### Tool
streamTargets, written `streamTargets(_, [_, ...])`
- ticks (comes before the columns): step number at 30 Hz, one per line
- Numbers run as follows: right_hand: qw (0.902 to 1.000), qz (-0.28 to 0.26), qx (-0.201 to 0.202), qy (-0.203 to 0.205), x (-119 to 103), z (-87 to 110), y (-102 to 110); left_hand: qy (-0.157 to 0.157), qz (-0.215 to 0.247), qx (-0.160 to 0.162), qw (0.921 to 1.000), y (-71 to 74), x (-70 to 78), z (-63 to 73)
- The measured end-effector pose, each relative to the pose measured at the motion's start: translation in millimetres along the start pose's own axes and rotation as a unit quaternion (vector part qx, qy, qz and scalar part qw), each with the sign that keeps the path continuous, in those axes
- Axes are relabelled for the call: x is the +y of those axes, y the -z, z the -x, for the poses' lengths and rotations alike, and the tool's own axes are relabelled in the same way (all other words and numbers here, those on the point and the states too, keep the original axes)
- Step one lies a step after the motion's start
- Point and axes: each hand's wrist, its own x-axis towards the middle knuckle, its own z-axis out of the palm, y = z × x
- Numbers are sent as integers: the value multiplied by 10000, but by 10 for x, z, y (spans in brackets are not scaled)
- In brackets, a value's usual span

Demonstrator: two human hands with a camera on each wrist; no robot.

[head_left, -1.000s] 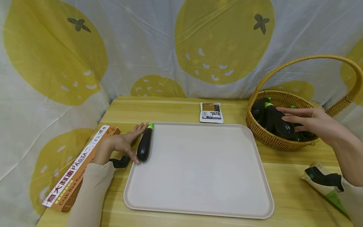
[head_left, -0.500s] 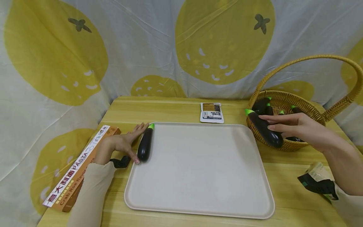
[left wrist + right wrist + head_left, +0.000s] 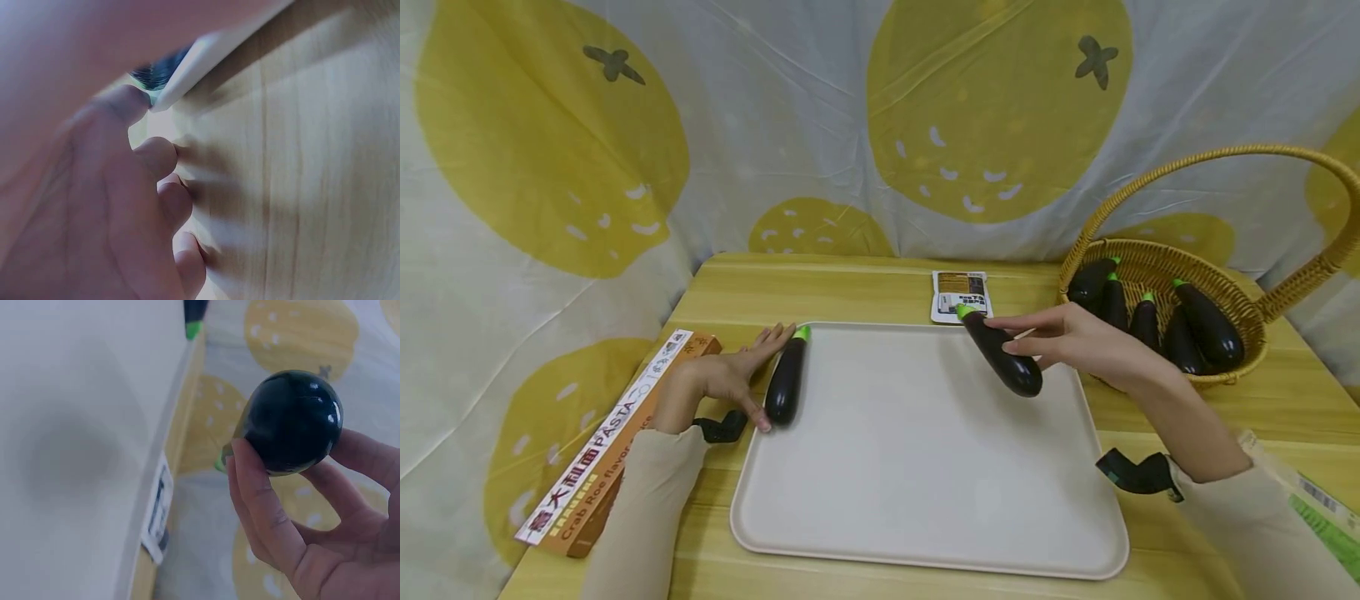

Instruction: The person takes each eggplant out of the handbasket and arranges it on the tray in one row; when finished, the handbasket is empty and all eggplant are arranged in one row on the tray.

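Note:
My right hand (image 3: pixel 1075 337) pinches a dark eggplant (image 3: pixel 1000 350) with a bright green stem end, holding it over the right back part of the beige tray (image 3: pixel 910 562). In the right wrist view the rounded end of this eggplant (image 3: pixel 294 422) sits between thumb and fingers. A second eggplant (image 3: pixel 786 379) lies along the tray's left edge. Beside it rests my left hand (image 3: pixel 722 379), thumb and forefinger spread towards its two ends; whether they press on it I cannot tell. Fingertips (image 3: pixel 156 156) of that hand meet the wooden table in the left wrist view.
Several eggplants lie in a wicker basket (image 3: pixel 1247 367) with a tall handle, right of the tray. Behind the tray is a small packet (image 3: pixel 951 287). A pasta box (image 3: pixel 602 454) lies at left, under the left forearm. A green-and-clear package (image 3: pixel 1322 508) is partly behind the right sleeve.
My right hand has lifted an eggplant out of the basket and carried it left over the tray. The left hand and its eggplant have stayed put.

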Motion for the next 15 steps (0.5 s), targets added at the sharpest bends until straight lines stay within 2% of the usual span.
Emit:
streamTargets(5, [9994,-270,-167,124,-161,-335,-325,-63,-7,28,10000,-4,-21,-3])
streamTargets(11, [9973,-662,-116,279,-343,-667,-770,-95,62,32,9999,-6,-44,-13])
streamTargets(15, [9966,-815,-1,140,-440,-820,-1034,-91,95,27,9999,-7,-51,-17])
